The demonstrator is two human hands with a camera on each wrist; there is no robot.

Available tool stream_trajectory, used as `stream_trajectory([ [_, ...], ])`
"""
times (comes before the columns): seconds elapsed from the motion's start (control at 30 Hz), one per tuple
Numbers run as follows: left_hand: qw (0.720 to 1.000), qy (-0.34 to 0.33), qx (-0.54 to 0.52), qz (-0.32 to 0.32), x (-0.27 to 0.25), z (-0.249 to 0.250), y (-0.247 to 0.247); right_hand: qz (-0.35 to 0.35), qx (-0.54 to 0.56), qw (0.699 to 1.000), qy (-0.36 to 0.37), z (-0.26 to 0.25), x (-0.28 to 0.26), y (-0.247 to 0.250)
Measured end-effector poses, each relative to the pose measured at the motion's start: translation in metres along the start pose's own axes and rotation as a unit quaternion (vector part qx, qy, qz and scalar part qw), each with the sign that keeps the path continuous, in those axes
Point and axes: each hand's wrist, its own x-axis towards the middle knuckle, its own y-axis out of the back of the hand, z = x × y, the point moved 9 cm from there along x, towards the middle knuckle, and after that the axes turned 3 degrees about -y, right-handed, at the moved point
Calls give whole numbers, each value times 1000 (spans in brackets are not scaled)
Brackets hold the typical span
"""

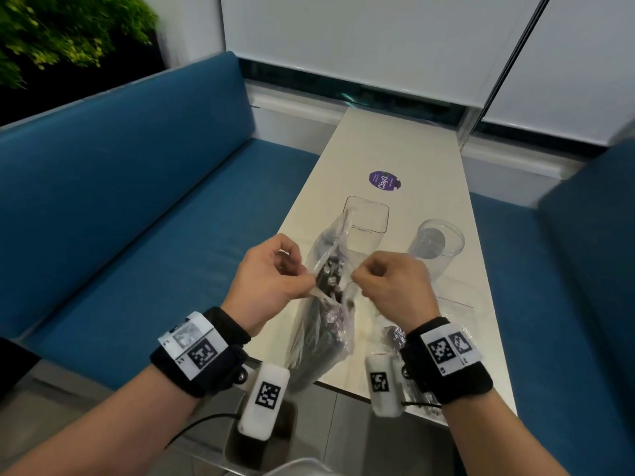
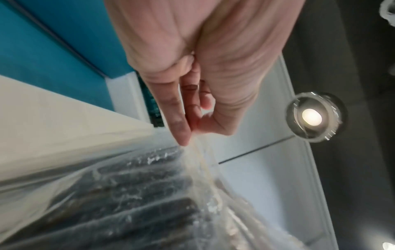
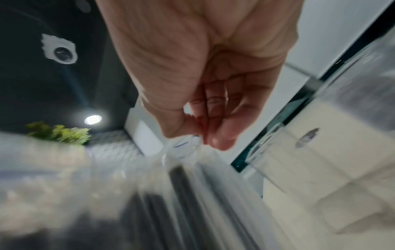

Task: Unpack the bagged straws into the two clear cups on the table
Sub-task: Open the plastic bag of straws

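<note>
A clear plastic bag full of dark wrapped straws hangs upright over the table's near end. My left hand pinches the left lip of the bag's mouth, and my right hand pinches the right lip. In the left wrist view the thumb and forefinger of my left hand hold the thin film above the bag. The right wrist view shows my right hand pinching the blurred bag. Behind the bag stand a square clear cup and a round clear cup.
The narrow white table carries a purple sticker at its far part. A second bag of straws lies flat by my right wrist. Blue benches flank the table on both sides.
</note>
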Motion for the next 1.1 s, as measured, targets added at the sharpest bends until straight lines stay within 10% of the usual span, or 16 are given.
stream_trajectory([
  [0.3, 995, 49, 52, -69, 17, 1, -18, -27, 106, 994, 22, -18, -10, -18],
  [0.47, 998, -1, 40, 48, 33, 8, 34, 97, 32, 991, -82, 30, 1, 45],
  [0.7, 997, -27, 54, -57, 30, 17, -8, 7, 50, 998, -45, 3, 5, 1],
  [0.87, 998, -32, 44, 11, 38, 14, 34, 15, 116, 992, -39, 29, 12, 17],
  [1.1, 931, -13, 346, -114, 43, 0, 26, -42, 140, 988, 38, 17, 16, 6],
])
